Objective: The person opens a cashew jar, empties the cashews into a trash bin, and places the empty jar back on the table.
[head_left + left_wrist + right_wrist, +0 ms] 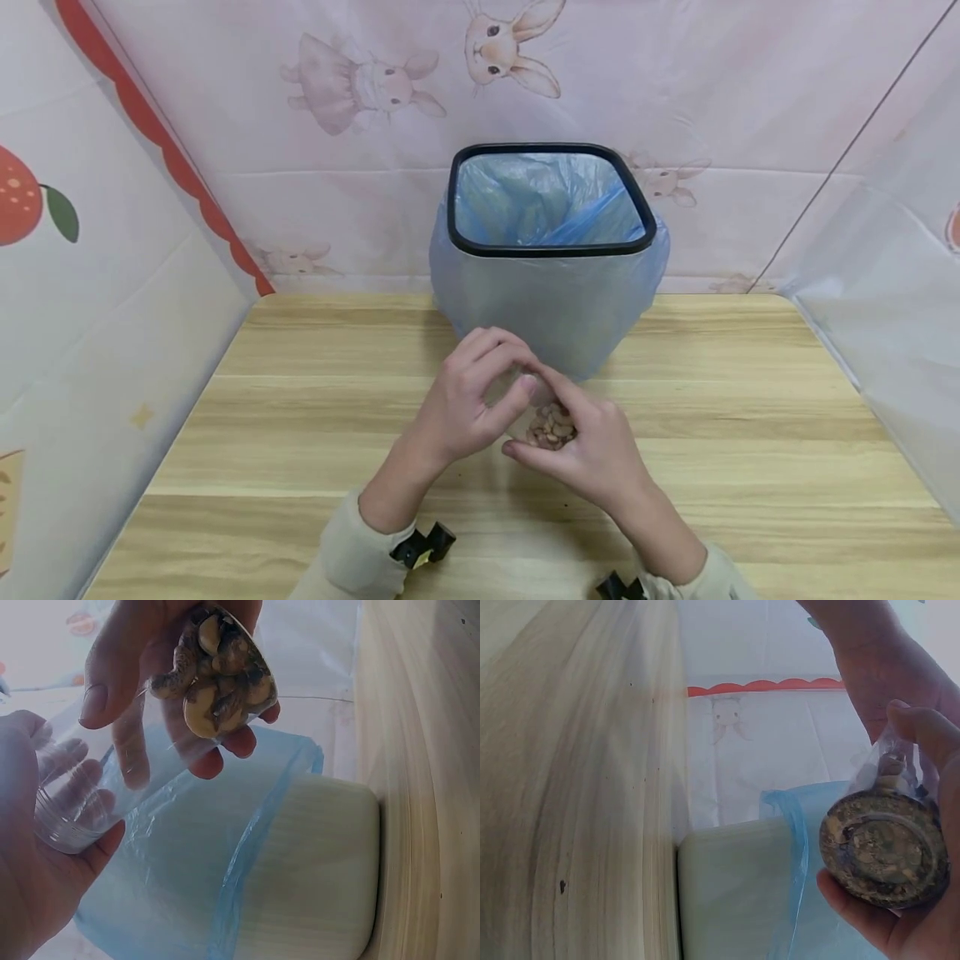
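Observation:
A clear plastic jar (pixel 67 838) lies tilted between the two hands, with brown-skinned cashews (pixel 217 690) gathered at its base end. The left hand (pixel 468 404) grips the ridged, threaded end, fingers and thumb curved around it. Around the nut-filled end curl the fingers and thumb of the right hand (pixel 600 450). In the right wrist view the round jar base (pixel 885 847) faces the camera, nuts showing through. Whether a lid sits on the threaded end cannot be told. Both hands are just in front of a pale bin (pixel 540 300).
The bin stands at the table's back edge, lined with a blue plastic bag (pixel 652 258) under a black rim (pixel 555 250). Small dark specks dot the wooden table (pixel 300 433). Printed cloth walls (pixel 225 100) enclose the back and sides.

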